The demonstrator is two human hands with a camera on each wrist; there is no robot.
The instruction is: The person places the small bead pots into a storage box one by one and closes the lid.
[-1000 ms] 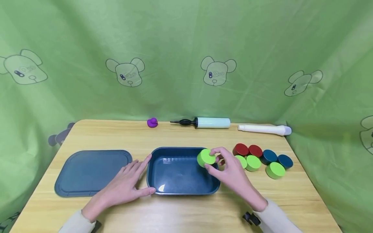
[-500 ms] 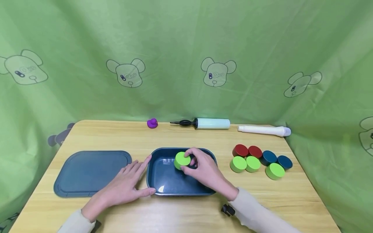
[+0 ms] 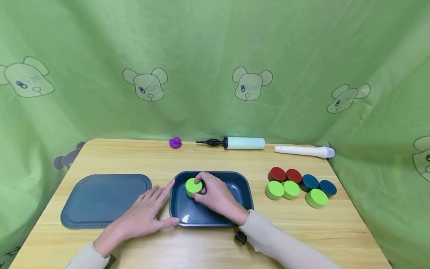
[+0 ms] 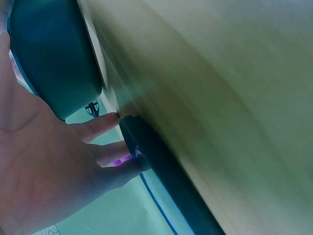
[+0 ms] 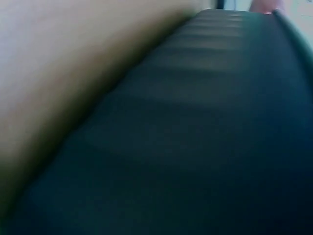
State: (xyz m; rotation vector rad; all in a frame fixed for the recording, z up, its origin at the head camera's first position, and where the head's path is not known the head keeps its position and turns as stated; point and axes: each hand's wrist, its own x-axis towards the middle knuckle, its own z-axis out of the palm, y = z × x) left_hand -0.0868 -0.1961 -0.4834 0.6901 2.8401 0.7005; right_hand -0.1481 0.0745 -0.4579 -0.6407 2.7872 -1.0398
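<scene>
R hand (image 3: pixel 216 192): a lime-green, short cyl. block (image 3: pixel 193 186), smooth-faced, is held btwn thumb and fingers, set narrow at its R side. Thumb is placed at the near side, index at the far side; L side and most of the flat top are left uncovered. Block is kept top face up, inside the dark-blue, rect. plastic tray (image 3: pixel 205 216), twd rear L corner; contact w/ tray floor can't be confirmed.

L hand (image 3: pixel 144 215): fingers are spread wide. Tray's rear L corner is touched by index tip, front L corner by thumb. Other fingers are extended nr the dark-blue, flat, rounded-rect. plastic lid (image 3: pixel 107 200).

On the light wood-grain bench (image 3: pixel 188 243), well to R of tray, 3 more lime-green cyls. (image 3: pixel 275 190), 2 dark-red cyls. (image 3: pixel 277 173) and 2 dark-blue cyls. (image 3: pixel 309 182) are noted.
</scene>
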